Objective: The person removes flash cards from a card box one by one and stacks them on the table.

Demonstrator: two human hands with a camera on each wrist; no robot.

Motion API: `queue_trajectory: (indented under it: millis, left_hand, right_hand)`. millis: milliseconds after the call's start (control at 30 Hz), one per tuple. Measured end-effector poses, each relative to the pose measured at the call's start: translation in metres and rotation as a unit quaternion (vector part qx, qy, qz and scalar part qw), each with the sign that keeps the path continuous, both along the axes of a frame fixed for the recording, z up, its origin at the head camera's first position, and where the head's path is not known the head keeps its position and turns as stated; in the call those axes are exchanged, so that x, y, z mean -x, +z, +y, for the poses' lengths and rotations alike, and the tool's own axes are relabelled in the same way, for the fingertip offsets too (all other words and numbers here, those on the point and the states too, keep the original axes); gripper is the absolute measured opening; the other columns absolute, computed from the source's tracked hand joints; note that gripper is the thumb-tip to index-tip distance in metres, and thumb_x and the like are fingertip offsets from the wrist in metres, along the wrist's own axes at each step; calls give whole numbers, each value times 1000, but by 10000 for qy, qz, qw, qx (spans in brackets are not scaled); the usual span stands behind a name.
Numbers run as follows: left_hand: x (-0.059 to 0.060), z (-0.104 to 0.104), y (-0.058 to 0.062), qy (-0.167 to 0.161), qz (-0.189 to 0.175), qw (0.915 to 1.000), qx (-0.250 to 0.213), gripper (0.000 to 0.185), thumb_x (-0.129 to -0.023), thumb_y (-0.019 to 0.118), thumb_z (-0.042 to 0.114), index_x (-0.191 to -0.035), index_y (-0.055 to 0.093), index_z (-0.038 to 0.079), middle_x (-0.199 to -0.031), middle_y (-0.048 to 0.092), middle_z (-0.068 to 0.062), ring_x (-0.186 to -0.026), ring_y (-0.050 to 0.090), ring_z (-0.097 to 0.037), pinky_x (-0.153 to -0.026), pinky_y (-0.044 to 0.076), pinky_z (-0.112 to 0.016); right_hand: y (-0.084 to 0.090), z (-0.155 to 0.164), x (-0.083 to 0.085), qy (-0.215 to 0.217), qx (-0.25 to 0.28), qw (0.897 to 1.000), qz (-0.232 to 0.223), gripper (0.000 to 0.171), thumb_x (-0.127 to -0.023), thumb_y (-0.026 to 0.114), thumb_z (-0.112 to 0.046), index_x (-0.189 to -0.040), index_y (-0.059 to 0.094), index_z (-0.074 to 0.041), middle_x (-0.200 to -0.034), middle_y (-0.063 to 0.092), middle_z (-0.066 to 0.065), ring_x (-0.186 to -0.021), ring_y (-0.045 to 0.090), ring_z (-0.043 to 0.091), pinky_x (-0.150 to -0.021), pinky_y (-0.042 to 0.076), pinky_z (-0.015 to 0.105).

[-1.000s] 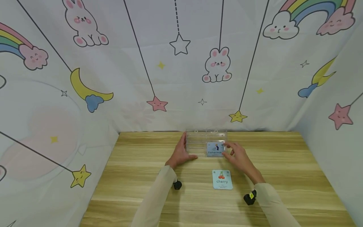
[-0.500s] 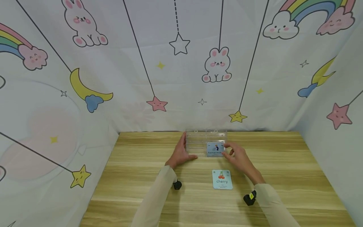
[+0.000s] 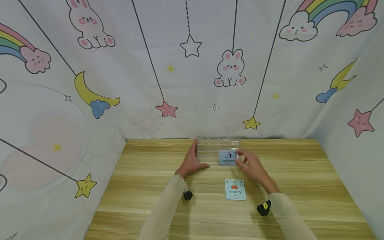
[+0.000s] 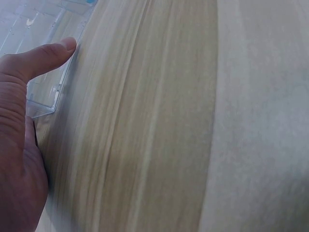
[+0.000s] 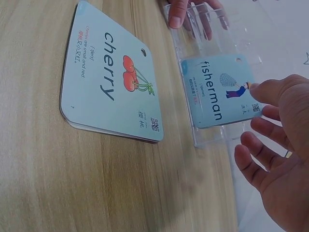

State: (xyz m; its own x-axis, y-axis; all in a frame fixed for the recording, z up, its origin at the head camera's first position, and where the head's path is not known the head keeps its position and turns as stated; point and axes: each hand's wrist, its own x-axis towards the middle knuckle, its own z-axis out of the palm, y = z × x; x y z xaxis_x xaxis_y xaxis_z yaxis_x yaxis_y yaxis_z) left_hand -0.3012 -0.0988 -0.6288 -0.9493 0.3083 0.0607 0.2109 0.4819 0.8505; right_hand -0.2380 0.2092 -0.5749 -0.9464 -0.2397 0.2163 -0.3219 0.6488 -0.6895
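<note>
A light wooden bench [image 3: 144,186] carries a clear plastic card holder [image 3: 217,146] between the two grips and a cherry card [image 3: 235,190] nearer the right grip.

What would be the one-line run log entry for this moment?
left hand: holds clear plastic card stand | right hand: open beside pale blue "fisherman" card in stand | pale blue "cherry" card: flat on wooden table

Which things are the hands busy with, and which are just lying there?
Busy with:
clear box, held by the left hand
fisherman card in the box, by the right hand

Lying there:
cherry card
table
</note>
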Motion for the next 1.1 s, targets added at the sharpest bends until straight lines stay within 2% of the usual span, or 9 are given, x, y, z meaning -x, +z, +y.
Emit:
queue_trajectory:
  millis: [467,700,967,1100]
  left_hand:
    - [-1,0,1,-26,-22,10000,-9,138,-70,100,25,-168,2,15,-172,15,-10,-155,26,-24,-123,30,-34]
    - [-1,0,1,-47,-34,9999,-112,138,-71,99,22,-168,1,14,-172,14,-12,-155,26,-25,-123,30,-35]
    - [-2,0,3,-66,-45,9999,-92,137,-72,99,21,-168,1,15,-173,13,-10,-155,25,-25,-123,30,-35]
    - [-1,0,2,-72,22,10000,2,137,-72,99,23,-168,1,14,-172,14,-11,-154,26,-26,-122,31,-35]
  right_hand:
    - [1,1,0,4,75,9999,67,36,-98,75,-14,-130,65,-1,-122,68,17,-86,59,23,-76,52,40]
    - [0,1,0,32,300,9994,155,32,-97,75,-12,-126,64,-1,-120,68,17,-86,62,22,-74,56,40]
    - [-3,-1,-1,281,668,9972,-201,22,-99,72,-14,-118,66,-4,-117,69,13,-94,68,26,-79,61,44]
    - [-5,-3,0,316,592,9975,-210,19,-100,72,-14,-117,70,-5,-115,70,11,-95,67,26,-77,61,40]
